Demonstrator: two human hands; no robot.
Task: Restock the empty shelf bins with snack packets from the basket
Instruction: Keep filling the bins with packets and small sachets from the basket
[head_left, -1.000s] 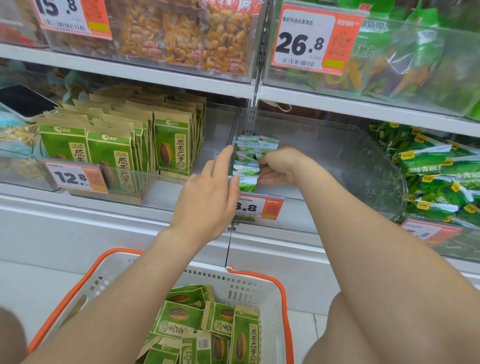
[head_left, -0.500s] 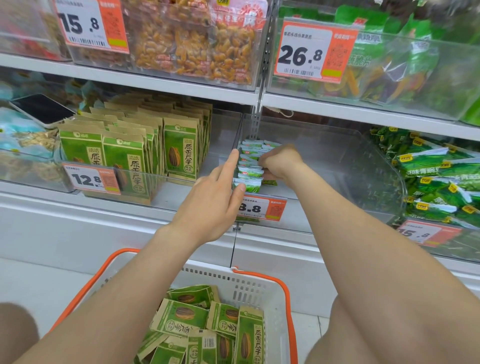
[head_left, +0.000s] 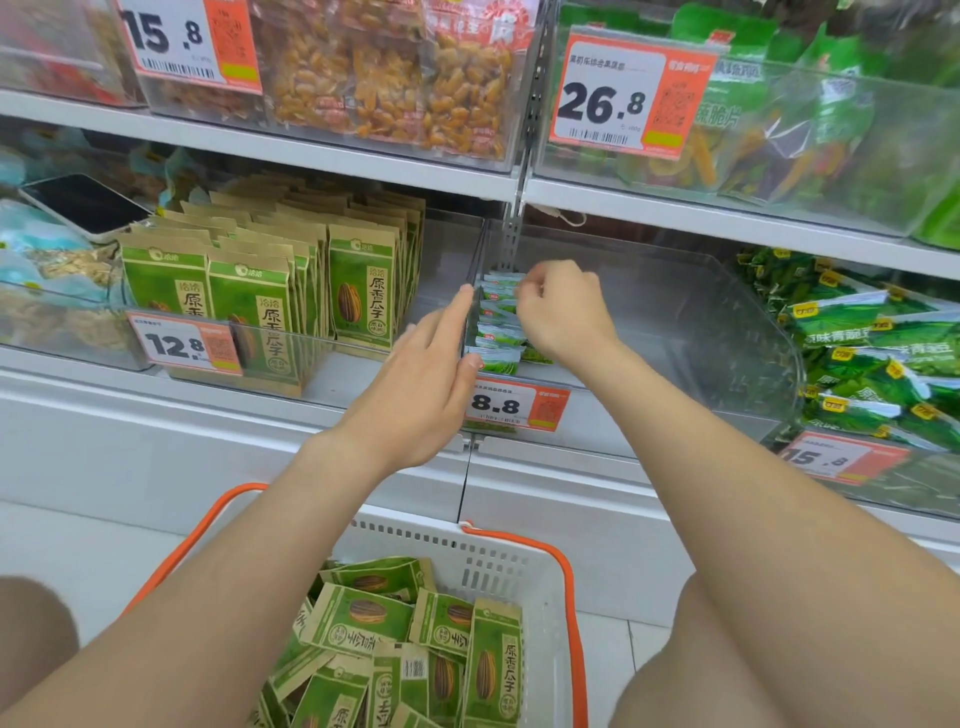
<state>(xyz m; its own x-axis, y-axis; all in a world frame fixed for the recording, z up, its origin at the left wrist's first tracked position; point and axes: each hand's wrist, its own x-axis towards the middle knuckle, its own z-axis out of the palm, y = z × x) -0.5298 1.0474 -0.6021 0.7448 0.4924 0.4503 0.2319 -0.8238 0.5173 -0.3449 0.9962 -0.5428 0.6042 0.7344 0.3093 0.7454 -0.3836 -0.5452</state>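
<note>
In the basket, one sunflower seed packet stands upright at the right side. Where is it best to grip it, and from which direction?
Grip the upright sunflower seed packet by its flat top edge, fingers pinching front and back, coming straight down from above. Its lower part is wedged among other packets, and the basket wall stands close on its right.

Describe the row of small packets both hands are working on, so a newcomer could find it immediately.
Start at the middle shelf and find the clear bin with the 8.8 price tag. The row of small packets stands along its left wall, between the left hand and right hand. Unlike the tall brown-topped seed bags next door, these are small, white and green.
</note>
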